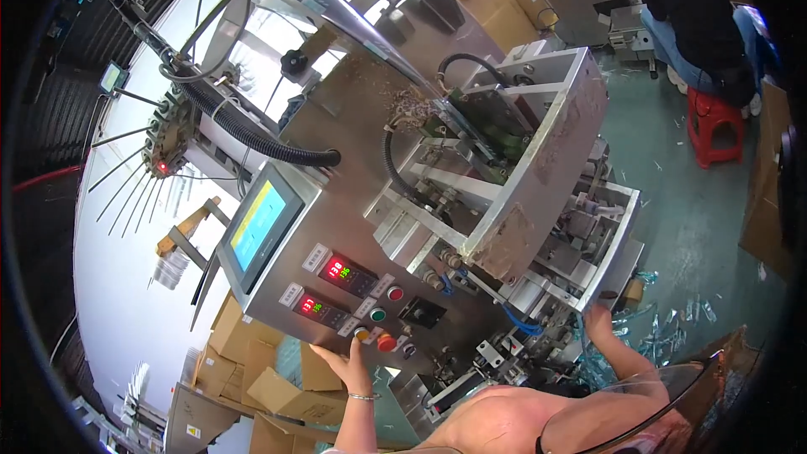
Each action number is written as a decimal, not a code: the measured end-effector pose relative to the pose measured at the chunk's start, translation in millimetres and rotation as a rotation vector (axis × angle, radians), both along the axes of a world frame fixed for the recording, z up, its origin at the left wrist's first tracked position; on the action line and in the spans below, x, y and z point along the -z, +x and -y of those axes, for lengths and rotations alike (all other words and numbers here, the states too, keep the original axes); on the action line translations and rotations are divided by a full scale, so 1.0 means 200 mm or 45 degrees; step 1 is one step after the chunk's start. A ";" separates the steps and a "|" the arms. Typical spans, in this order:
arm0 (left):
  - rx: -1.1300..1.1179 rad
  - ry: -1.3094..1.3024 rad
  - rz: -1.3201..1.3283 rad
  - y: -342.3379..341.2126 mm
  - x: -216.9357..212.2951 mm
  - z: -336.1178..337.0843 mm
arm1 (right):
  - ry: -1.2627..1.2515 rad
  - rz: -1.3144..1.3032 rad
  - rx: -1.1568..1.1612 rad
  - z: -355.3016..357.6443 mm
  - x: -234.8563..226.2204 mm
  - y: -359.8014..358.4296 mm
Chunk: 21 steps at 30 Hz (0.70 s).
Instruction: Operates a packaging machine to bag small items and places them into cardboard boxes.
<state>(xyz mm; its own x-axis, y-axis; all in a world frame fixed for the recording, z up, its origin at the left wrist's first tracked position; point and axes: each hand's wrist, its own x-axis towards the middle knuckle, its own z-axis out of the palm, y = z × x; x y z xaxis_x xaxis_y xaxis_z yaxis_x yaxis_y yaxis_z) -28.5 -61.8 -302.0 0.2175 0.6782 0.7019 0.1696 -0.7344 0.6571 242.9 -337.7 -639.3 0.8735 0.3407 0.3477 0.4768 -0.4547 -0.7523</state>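
My left hand (346,369) is at the lower edge of a metal control panel (336,227), with a bracelet at the wrist. One finger reaches up onto a yellowish knob (361,334); the thumb points out to the left. Beside that knob sit a red-orange mushroom button (387,342) and a green button (378,314). My right hand (598,319) is at the low corner of the machine's metal tray frame (618,240). The frame hides its fingers, so what it touches or holds cannot be seen.
A lit touch screen (258,219) and two digital displays (345,272) face me. Black corrugated hoses loop over the machine. Clear plastic pieces (664,332) litter the floor at right. Cardboard boxes (294,391) stand lower left. Far right, a person sits on a red stool (714,128).
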 end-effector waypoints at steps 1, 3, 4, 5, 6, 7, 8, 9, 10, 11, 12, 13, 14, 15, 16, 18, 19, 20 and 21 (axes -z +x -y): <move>-0.003 0.010 -0.017 0.00 0.00 0.01 | 0.000 0.000 -0.002 0.01 0.01 0.00; -0.004 0.025 -0.034 0.01 -0.01 0.02 | 0.099 -0.136 -0.048 0.05 0.04 -0.02; 0.051 0.004 -0.013 0.03 -0.02 0.03 | -0.302 -0.300 -0.182 0.11 0.12 -0.05; 0.106 -0.018 0.012 0.05 -0.02 0.03 | -0.706 -0.457 -0.317 0.19 0.27 -0.07; 0.094 -0.021 0.021 0.04 0.00 0.01 | -0.711 -0.446 -0.325 0.24 0.47 -0.07; 0.118 -0.045 0.034 0.02 -0.03 0.02 | -0.070 -0.053 -0.435 0.37 0.62 -0.08; 0.115 -0.045 0.035 0.01 -0.02 0.02 | 0.600 0.333 -0.546 0.39 0.81 -0.08; 0.106 -0.046 0.035 0.00 -0.02 0.03 | 1.259 0.716 -0.620 0.41 0.88 -0.08; 0.042 -0.035 0.010 0.01 -0.03 0.05 | 1.215 0.661 -0.665 0.45 0.75 -0.07; -0.010 -0.027 -0.016 0.02 -0.03 0.06 | 1.205 0.660 -0.658 0.42 0.67 -0.05; -0.004 -0.032 -0.019 0.02 -0.01 0.04 | 0.850 0.301 -0.567 0.37 0.61 -0.02; 0.065 0.006 0.033 0.00 0.02 -0.01 | 0.490 -0.049 -0.466 0.30 0.54 0.01; 0.106 0.049 0.095 -0.05 0.04 -0.02 | 0.124 -0.382 -0.383 0.22 0.42 0.05; 0.095 0.045 0.097 -0.06 0.04 -0.01 | 0.240 -0.464 -0.316 0.16 0.13 0.05; 0.123 0.013 0.107 -0.06 0.03 0.00 | 0.358 -0.546 -0.242 0.13 -0.10 0.03; 0.186 -0.016 0.101 -0.02 -0.01 0.02 | 0.208 -0.320 -0.194 -0.05 0.09 0.11; 0.185 -0.022 0.087 -0.01 -0.01 0.02 | 0.045 -0.089 -0.170 -0.12 0.16 0.16; 0.177 -0.031 0.072 0.01 0.00 0.01 | 0.042 -0.094 -0.172 -0.17 0.12 0.16; 0.175 -0.042 0.064 0.01 0.01 0.00 | 1.124 -0.652 -0.411 -0.23 -0.03 0.14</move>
